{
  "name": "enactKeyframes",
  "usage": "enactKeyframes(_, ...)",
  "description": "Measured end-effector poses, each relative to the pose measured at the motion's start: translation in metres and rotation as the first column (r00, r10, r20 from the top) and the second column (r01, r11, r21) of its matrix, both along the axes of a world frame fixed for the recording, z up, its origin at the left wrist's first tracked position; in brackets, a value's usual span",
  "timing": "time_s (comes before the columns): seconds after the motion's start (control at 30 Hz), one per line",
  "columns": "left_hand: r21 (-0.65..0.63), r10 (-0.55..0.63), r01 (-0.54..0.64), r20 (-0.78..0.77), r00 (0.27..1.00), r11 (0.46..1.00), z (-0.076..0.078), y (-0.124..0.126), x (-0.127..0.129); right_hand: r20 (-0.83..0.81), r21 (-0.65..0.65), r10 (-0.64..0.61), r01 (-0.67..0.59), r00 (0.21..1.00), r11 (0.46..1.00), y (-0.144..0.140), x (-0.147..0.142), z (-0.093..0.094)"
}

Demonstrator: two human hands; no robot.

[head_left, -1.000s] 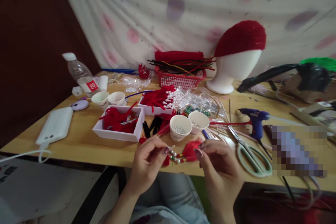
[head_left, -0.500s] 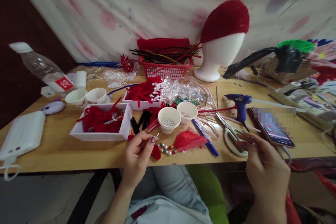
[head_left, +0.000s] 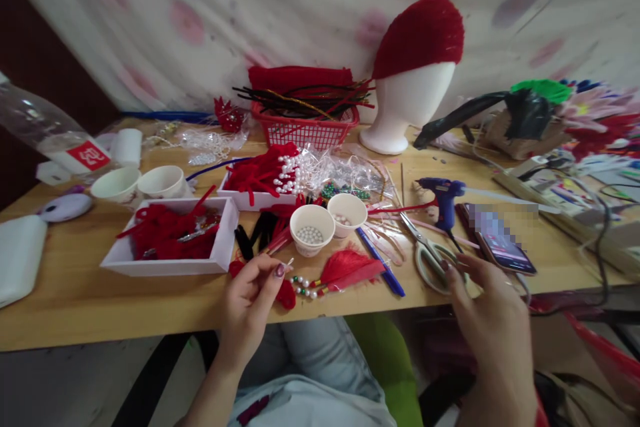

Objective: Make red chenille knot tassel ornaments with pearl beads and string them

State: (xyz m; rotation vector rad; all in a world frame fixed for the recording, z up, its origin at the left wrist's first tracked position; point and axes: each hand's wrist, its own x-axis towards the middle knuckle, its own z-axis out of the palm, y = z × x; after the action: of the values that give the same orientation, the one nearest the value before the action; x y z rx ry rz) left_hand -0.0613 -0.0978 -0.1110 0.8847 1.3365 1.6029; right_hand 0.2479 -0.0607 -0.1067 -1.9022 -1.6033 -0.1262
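My left hand (head_left: 250,307), near the table's front edge, is closed in a pinch on a thin white strand (head_left: 289,263). Only a short end of it shows above the fingertips. My right hand (head_left: 493,327) is by the scissors (head_left: 425,260), with thumb and index finger parted and no object visible between them. Whether the fingertips touch the scissors' handle I cannot tell. Beyond the left hand lie a string of white and green beads (head_left: 303,287) and a red tassel (head_left: 350,267). A paper cup (head_left: 313,247) of pale beads stands behind them.
A white box (head_left: 170,267) of red fuzzy pieces stands left. A blue glue gun (head_left: 443,197) and a phone (head_left: 497,240) lie right. Behind are a red basket (head_left: 305,130) and a foam head (head_left: 395,107) with a red cap. A blue pen (head_left: 383,263) lies centrally.
The view has shifted, so the table's things sit further left. My right hand's thumb and index finger have parted. My left hand keeps its pinch on the strand.
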Motion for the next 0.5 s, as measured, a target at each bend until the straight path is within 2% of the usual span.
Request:
enactKeyframes(0.1,-0.001,-0.023,0.023,-0.039,0.999,1.000,0.002,0.000,0.002,0.138,-0.190,0.076,-0.049,0.987,0.981,0.012,0.007,0.001)
enactKeyframes(0.27,-0.024,-0.031,0.029,-0.077,0.997,0.999,0.008,0.000,0.004,0.249,-0.329,0.177,-0.088,0.952,0.940,0.031,0.011,0.011)
enactKeyframes(0.37,-0.025,-0.021,0.020,-0.047,0.999,1.000,0.009,0.000,0.004,0.236,-0.419,0.149,-0.038,0.960,0.907,0.028,0.015,0.023)
enactKeyframes(0.43,-0.025,-0.013,0.012,-0.043,0.999,1.000,0.008,0.000,0.004,0.203,-0.410,0.121,-0.028,0.972,0.912,0.013,0.019,0.031)
enactKeyframes(0.5,-0.025,-0.006,0.004,-0.053,0.999,1.000,0.008,0.000,0.004,0.144,-0.333,0.098,-0.045,0.985,0.942,-0.008,0.023,0.038)
